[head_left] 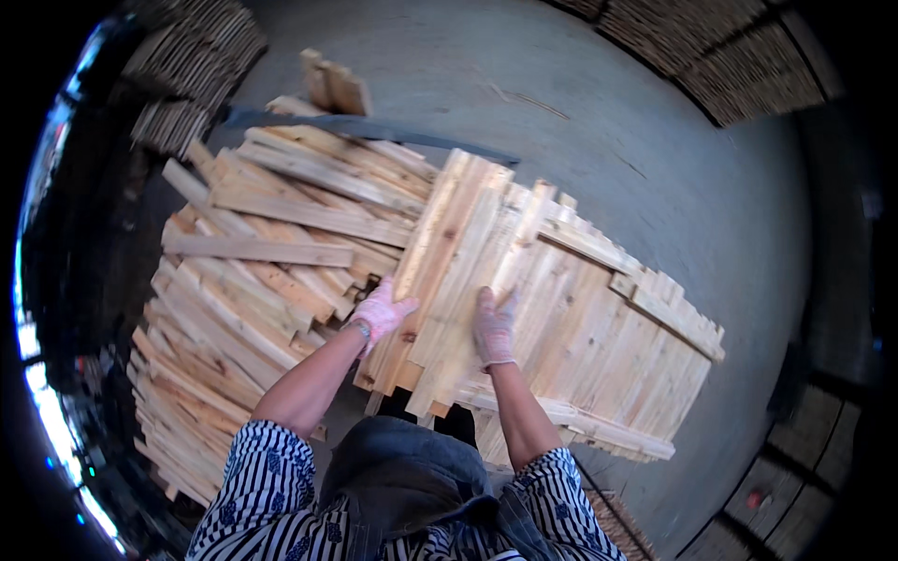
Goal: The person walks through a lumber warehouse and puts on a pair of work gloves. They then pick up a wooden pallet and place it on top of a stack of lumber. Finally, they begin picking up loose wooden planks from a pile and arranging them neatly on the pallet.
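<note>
Wooden slats, pale and rough-sawn, lie in a loose bundle across the near end of a slatted pallet panel, and both gloved hands rest on them. The left hand curls over the bundle's left edge, fingers wrapped on the outer slat, so its grip is closed on the wood. The right hand lies flat on top of the bundle, fingers stretched forward and pressing down, holding nothing inside the palm. The bundle runs away from the person, tilted slightly rightward, between the two hands. The person wears striped sleeves and a dark apron.

Just left of the hands sits a big jumbled heap of loose boards, fanned out at many angles. Beyond the heap a dark strip lies on the grey concrete floor, with two short wood blocks past it. Farther off, stacked timber stands at the upper left, and more stacks at the upper right. I can make out no labels or signs.
</note>
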### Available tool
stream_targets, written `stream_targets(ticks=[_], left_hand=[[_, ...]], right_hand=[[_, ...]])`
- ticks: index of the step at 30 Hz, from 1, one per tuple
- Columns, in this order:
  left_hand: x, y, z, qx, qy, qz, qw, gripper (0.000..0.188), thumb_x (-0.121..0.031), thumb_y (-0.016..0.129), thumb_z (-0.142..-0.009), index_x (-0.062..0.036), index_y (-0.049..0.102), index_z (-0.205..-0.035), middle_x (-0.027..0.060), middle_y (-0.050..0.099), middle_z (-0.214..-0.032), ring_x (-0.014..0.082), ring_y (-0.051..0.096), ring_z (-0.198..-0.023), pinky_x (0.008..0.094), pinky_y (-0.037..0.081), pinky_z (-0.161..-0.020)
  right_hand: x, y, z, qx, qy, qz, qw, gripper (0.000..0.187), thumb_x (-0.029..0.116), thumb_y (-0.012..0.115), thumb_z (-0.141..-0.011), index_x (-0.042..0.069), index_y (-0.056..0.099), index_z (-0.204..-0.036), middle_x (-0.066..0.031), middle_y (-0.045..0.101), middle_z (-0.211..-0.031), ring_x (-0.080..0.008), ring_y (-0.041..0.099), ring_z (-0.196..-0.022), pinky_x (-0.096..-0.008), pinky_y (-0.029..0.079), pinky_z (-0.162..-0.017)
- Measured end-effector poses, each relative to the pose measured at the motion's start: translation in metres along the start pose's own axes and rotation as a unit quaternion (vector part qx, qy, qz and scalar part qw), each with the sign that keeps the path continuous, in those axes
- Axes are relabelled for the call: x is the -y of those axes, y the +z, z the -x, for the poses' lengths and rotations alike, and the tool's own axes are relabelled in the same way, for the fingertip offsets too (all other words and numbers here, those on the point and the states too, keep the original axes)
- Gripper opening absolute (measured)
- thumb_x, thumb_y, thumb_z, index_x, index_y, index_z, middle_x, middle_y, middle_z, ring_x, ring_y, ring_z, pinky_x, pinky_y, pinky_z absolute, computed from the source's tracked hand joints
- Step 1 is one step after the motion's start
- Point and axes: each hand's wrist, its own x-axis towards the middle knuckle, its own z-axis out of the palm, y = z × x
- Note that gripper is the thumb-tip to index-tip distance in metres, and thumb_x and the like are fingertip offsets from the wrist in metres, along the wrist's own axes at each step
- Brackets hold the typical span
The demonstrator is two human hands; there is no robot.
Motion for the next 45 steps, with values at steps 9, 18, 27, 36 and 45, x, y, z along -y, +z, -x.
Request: stream_targets(ticks=[9, 18, 27, 36, 45], left_hand=[[0.025, 0.009, -0.005, -0.034, 0.023, 0.086, 0.995, 0.078, -0.028, 0.071, -0.087, -0.0001, 0.032, -0.148, 0.0272, 0.055, -0.136, 0.0351, 0.055, -0.124, 0.0407, 0.043, -0.103], [0.020, 0.003, 0.022, -0.073, 0.004, 0.137, 0.988, 0.058, -0.026, 0.070, -0.088, -0.0038, 0.048, -0.137, 0.0221, 0.062, -0.123, 0.0365, 0.061, -0.113, 0.0407, 0.048, -0.098], [0.143, 0.039, 0.185, -0.501, -0.013, 0.224, 0.836, 0.071, -0.040, 0.062, -0.093, -0.0005, 0.037, -0.146, 0.0254, 0.050, -0.140, 0.0405, 0.047, -0.131, 0.0439, 0.036, -0.112], [0.232, -0.080, 0.133, -0.437, -0.246, 0.420, 0.757, 0.100, -0.057, 0.063, -0.087, -0.0013, 0.015, -0.154, 0.0276, 0.026, -0.156, 0.0413, 0.028, -0.144, 0.0470, 0.030, -0.115], [0.263, -0.091, 0.148, -0.420, -0.336, 0.467, 0.702, 0.100, -0.060, 0.066, -0.084, 0.0007, 0.024, -0.151, 0.0269, 0.039, -0.149, 0.0396, 0.042, -0.136, 0.0481, 0.042, -0.107]], right_hand=[[0.004, 0.014, 0.009, -0.016, 0.012, 0.018, 1.000, 0.093, 0.040, 0.067, -0.092, -0.002, 0.014, -0.155, -0.0266, 0.047, -0.143, -0.0313, 0.051, -0.126, -0.0361, 0.040, -0.106], [0.034, 0.011, 0.024, 0.030, 0.052, 0.057, 0.997, 0.097, 0.045, 0.064, -0.093, -0.005, 0.010, -0.155, -0.0296, 0.035, -0.151, -0.0345, 0.045, -0.134, -0.0369, 0.036, -0.112], [0.020, -0.030, 0.036, 0.252, -0.247, 0.067, 0.933, 0.038, 0.022, 0.059, -0.100, 0.003, 0.052, -0.132, -0.0120, 0.063, -0.113, -0.0187, 0.063, -0.099, -0.0300, 0.054, -0.086], [0.075, 0.155, 0.174, 0.479, 0.053, 0.073, 0.873, 0.070, 0.061, 0.035, -0.100, 0.007, 0.045, -0.143, -0.0132, 0.053, -0.135, -0.0254, 0.054, -0.118, -0.0412, 0.047, -0.096], [0.091, 0.222, 0.234, 0.436, 0.208, 0.101, 0.870, 0.084, 0.071, 0.035, -0.095, 0.008, 0.038, -0.150, -0.0162, 0.047, -0.146, -0.0302, 0.048, -0.128, -0.0389, 0.039, -0.107]])
